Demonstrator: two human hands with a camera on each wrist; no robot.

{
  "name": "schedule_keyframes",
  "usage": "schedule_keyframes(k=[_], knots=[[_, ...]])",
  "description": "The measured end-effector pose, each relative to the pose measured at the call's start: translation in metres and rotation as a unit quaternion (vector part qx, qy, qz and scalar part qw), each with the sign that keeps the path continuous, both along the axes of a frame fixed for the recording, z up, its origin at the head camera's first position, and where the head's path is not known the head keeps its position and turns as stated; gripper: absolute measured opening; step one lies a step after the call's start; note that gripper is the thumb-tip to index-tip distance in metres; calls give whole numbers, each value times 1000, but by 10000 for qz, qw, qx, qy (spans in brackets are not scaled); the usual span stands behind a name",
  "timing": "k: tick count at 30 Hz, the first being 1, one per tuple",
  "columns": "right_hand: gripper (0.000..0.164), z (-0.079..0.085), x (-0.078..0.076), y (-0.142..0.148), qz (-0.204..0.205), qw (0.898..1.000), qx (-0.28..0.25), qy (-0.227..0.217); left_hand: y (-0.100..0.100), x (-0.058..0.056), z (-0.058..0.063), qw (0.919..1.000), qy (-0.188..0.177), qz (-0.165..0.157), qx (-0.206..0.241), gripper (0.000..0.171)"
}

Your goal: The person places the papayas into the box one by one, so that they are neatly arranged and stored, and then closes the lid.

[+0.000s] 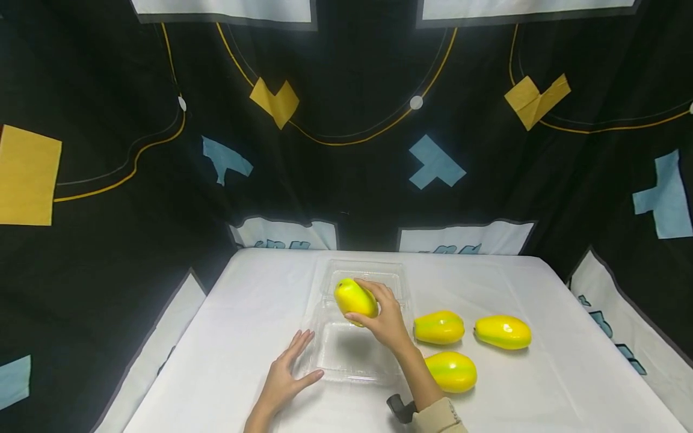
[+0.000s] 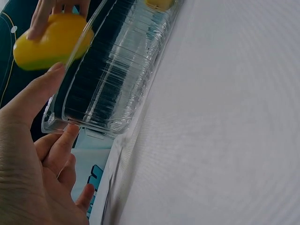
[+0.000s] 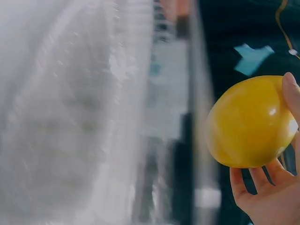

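Here, I see the fruit [image 1: 354, 297] gripped in the right hand [image 1: 387, 317], over the box [image 1: 342, 362]; the left hand [image 1: 283, 377] spreads wide beside the box's left edge.

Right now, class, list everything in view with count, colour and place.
Table: one, white, lower centre of the head view
Container: one, clear, open on the table
Held fruit: one, yellow-green, over the container
Other fruits: three, yellow-green, right of the container
Backdrop: one, black with white, yellow and blue patterning, behind the table
Sleeve: one, beige, on the right forearm
Device: one, dark, beside the sleeve
Left hand: one, bare, beside the container
Right hand: one, bare, gripping the held fruit
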State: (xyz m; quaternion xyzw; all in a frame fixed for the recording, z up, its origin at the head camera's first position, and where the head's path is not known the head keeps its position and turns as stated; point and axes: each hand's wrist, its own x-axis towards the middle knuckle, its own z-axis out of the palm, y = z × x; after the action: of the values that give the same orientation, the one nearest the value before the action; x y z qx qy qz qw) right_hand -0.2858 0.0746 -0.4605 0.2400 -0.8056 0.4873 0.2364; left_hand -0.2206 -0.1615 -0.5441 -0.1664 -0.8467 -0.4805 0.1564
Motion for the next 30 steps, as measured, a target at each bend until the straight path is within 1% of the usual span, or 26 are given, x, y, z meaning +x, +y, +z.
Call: schedule_keyframes(k=[6, 10, 18, 24, 30], knots=[[64, -17, -11, -18, 109, 9990, 399, -146, 0, -1, -1, 10000, 22, -94, -17, 71], [65, -24, -15, -25, 101, 9978, 622, -198, 0, -2, -2, 9999, 56, -127, -39, 70], [67, -32, -21, -33, 216, 9936, 1090, -224, -1, -2, -2, 9998, 40, -188, 14, 69], [67, -38, -24, -37, 199, 9902, 1357, -273, 0, -1, 1, 9998, -8, -199, 42, 69], [66, -41, -23, -41, 129, 9872, 1554, -342, -1, 1, 1, 9998, -79, -164, 28, 70]])
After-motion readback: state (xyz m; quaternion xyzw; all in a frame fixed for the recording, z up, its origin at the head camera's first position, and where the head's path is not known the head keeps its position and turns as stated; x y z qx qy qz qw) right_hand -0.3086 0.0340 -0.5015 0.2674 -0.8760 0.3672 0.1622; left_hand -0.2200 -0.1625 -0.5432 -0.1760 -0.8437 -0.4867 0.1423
